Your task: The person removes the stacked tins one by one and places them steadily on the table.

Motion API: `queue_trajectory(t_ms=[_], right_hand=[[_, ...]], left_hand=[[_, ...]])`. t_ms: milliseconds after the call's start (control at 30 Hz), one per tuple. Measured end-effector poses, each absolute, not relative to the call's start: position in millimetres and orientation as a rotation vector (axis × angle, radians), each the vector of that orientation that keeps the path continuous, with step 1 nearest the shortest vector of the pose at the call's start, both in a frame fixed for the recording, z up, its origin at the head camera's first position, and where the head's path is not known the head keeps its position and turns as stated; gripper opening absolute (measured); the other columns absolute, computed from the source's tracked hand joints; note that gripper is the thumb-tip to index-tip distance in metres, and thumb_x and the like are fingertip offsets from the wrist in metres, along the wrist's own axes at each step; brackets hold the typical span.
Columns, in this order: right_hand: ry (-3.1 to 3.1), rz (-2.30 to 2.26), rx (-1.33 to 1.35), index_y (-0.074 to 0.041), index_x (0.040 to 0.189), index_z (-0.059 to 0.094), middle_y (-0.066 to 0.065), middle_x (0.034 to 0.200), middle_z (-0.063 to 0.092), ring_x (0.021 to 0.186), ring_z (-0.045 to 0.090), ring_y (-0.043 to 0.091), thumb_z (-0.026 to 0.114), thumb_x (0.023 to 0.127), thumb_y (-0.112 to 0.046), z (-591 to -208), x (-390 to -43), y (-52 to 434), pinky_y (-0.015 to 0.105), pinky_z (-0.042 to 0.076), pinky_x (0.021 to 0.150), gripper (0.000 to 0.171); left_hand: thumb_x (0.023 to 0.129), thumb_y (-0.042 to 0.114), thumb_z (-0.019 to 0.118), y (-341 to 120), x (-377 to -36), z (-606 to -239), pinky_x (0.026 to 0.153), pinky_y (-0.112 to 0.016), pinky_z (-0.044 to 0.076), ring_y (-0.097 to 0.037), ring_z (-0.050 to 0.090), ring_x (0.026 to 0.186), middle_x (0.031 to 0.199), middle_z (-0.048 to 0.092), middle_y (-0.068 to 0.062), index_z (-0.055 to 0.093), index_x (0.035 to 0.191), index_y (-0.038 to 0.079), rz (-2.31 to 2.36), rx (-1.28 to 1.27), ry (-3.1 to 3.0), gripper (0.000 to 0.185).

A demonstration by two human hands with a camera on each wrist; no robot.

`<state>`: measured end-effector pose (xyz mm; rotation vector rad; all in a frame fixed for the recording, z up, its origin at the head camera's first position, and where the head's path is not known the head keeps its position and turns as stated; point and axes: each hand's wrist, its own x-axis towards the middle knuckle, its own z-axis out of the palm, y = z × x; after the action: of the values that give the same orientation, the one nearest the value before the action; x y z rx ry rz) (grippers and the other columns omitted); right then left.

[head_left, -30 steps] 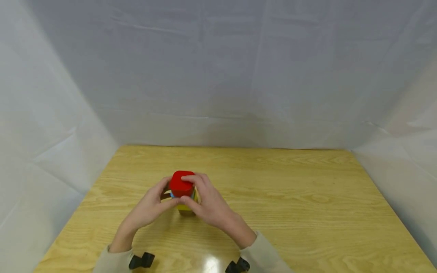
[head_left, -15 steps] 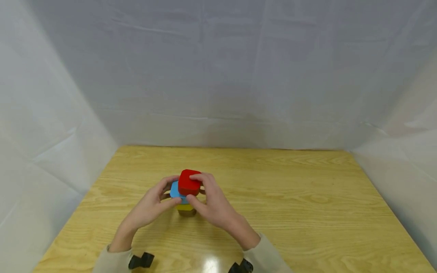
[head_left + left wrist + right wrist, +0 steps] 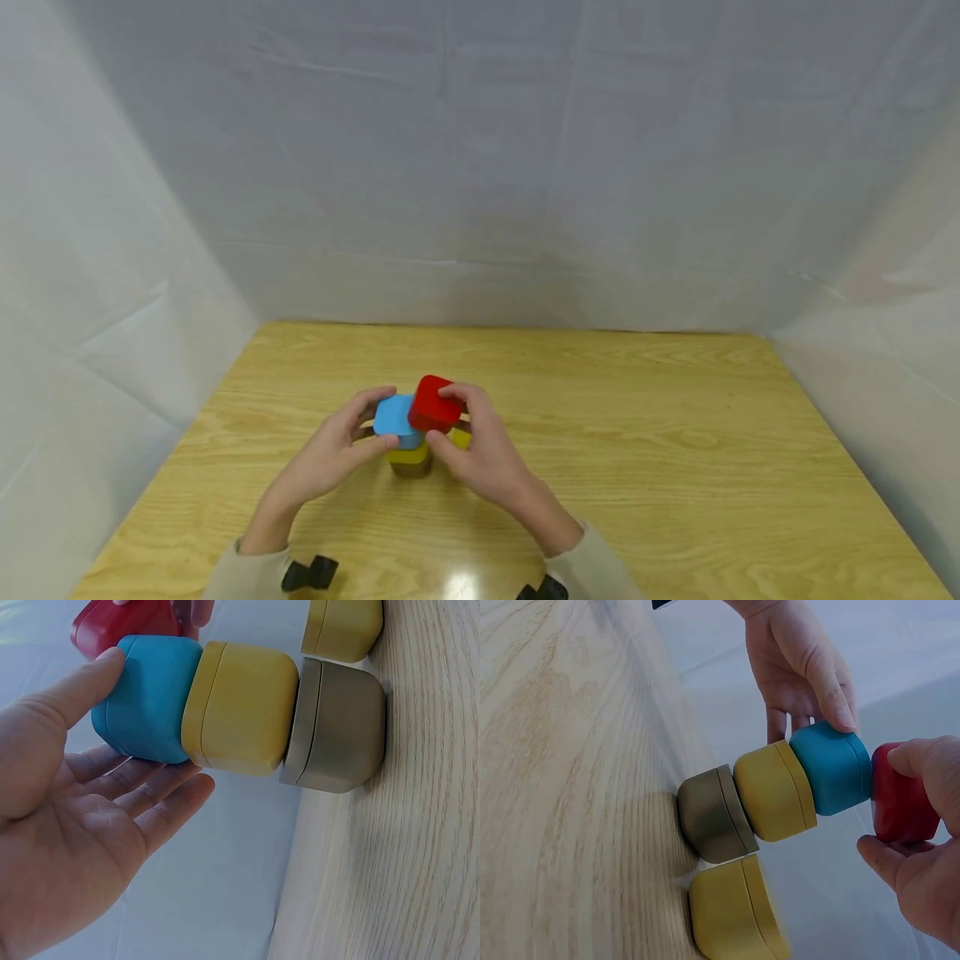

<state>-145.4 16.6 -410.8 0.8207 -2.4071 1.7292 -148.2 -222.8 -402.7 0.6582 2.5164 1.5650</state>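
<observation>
A stack of rounded, lidded boxes stands on the table: a bronze-brown box (image 3: 341, 727) lowest, a yellow box (image 3: 244, 709) above it, and a blue box (image 3: 395, 419) on top. My left hand (image 3: 330, 450) grips the blue box between thumb and fingers. The right hand (image 3: 480, 458) pinches a red box (image 3: 433, 406) of the same shape, tilted and close beside the blue box's top, overlapping its right corner in the head view. A second yellow box (image 3: 735, 907) sits on the table right of the stack, partly hidden behind my right hand in the head view.
The wooden table (image 3: 637, 433) stretches away to the right and the back. White sheeting (image 3: 525, 167) hangs behind it and along both sides. Black wrist mounts (image 3: 310, 573) show at both sleeves.
My right hand has moved the red box off the top of the stack and to the right, uncovering the blue box. The left hand has stayed around the blue box.
</observation>
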Motion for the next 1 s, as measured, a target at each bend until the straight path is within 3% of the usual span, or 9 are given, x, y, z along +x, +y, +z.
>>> queue_trajectory(t_ms=[433,1000], right_hand=[[-2.420,1.768,0.694,-0.010,0.138,0.043,0.006,0.141,0.049,0.123,0.053,0.023,0.068,0.093,-0.009,-414,-143,37,0.036,0.052,0.098,0.050],[-2.401,1.762,0.658,-0.009,0.134,0.045,0.008,0.139,0.051,0.122,0.054,0.025,0.068,0.093,-0.006,-428,-142,58,0.039,0.054,0.096,0.047]], left_hand=[[0.097,0.021,0.066,-223,-149,-404,0.103,-0.043,0.048,-0.034,0.051,0.127,0.142,0.051,-0.018,0.036,0.149,0.002,1.566,0.654,2.527,0.063],[0.097,0.020,0.066,-222,-148,-406,0.104,-0.042,0.047,-0.035,0.051,0.128,0.141,0.051,-0.019,0.034,0.149,0.001,1.565,0.674,2.523,0.063]])
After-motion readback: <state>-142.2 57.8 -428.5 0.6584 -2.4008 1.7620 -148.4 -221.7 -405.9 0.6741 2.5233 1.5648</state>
